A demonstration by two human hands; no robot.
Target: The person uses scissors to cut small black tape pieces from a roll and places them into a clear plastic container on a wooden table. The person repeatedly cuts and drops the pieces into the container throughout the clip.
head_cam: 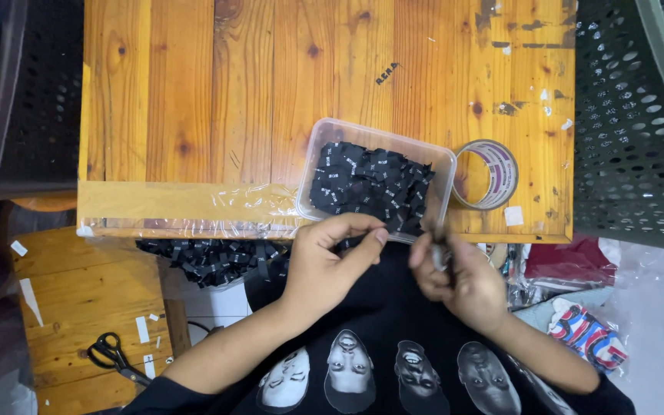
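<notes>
Both my hands are raised at the lower centre of the frame, just below the near edge of the wooden table [194, 92]. My left hand [324, 265] is curled, thumb and forefinger pinched together at the fingertips; whatever sits between them is too small to make out. My right hand [459, 280] is closed around a small dark label [437, 238] that stands up out of the fist, blurred. The two hands are near each other but not touching.

Directly above them, at the table's near edge, a clear plastic tub [324, 142] sits holding a heap of black woven labels [370, 184] with pale marks. Just to its right, in the centre-right of the frame, a roll of clear tape [489, 175] lies flat on the boards. A strip of clear film [194, 207] is stretched along the near edge of the table to the left of the tub.

Below that edge, left of my left hand, a second pile of black labels [209, 257] lies. At the lower left, black scissors [113, 355] rest on a lower wooden surface among paper scraps. Dark perforated baskets [632, 115] flank the table at both upper corners.
</notes>
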